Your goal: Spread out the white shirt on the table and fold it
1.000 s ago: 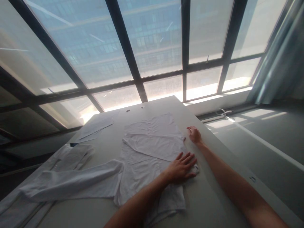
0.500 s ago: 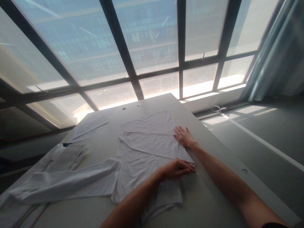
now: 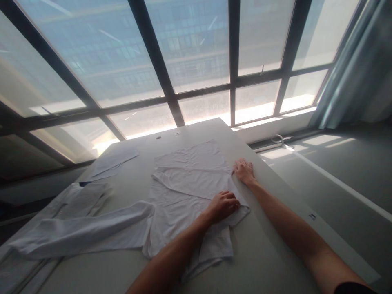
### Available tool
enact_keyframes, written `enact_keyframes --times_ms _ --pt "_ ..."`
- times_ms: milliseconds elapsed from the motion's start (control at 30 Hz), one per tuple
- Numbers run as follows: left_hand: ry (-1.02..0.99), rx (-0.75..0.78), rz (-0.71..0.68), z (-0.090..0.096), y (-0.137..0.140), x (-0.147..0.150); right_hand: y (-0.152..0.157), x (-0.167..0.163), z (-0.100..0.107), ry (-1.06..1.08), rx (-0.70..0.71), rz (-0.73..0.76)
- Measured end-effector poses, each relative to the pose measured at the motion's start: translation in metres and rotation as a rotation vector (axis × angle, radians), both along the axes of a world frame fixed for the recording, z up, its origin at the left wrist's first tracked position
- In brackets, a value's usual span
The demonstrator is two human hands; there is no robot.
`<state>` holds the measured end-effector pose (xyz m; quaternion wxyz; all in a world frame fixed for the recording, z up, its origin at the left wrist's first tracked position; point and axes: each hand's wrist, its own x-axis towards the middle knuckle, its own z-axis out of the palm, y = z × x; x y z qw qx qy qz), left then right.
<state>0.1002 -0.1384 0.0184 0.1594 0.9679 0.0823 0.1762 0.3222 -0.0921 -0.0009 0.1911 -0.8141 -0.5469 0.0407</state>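
A white long-sleeved shirt (image 3: pixel 183 196) lies on the white table, one sleeve (image 3: pixel 92 232) stretched out to the left and the other folded across the body. On the folded part near the right edge rests my left hand (image 3: pixel 223 206), its fingers curled down into the cloth; the fingertips are partly hidden. Just beyond that hand a corner of fabric sticks out, slightly raised. My right hand (image 3: pixel 244 171) lies on the tabletop beside the shirt's far right edge, fingers stretched out, their tips close to the cloth.
The white table (image 3: pixel 269 245) reaches toward large framed windows (image 3: pixel 196 49). Folded white garments (image 3: pixel 82 200) lie at its left side, with flat white sheets or cloth (image 3: pixel 113 161) farther back. A curtain (image 3: pixel 346 69) hangs at the right, and a coiled pale cable (image 3: pixel 278 139) is beyond the table edge.
My right hand has slid right, off the shirt onto the tabletop. My left hand has moved up and left from the fabric corner, and its fingers are more curled.
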Motion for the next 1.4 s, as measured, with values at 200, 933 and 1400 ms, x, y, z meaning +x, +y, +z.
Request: enact_keyframes --times_ms 200,933,1400 --pt "0.074 0.114 0.033 0.005 -0.001 0.002 0.0 0.001 -0.003 -0.011 0.027 -0.003" --pt "0.218 -0.086 1.252 0.062 0.2 -0.142 0.003 0.005 -0.013 -0.07 0.067 0.015" --pt "0.361 -0.231 1.31 0.053 0.284 -0.221 0.005 0.004 -0.009 -0.064 0.051 0.001"
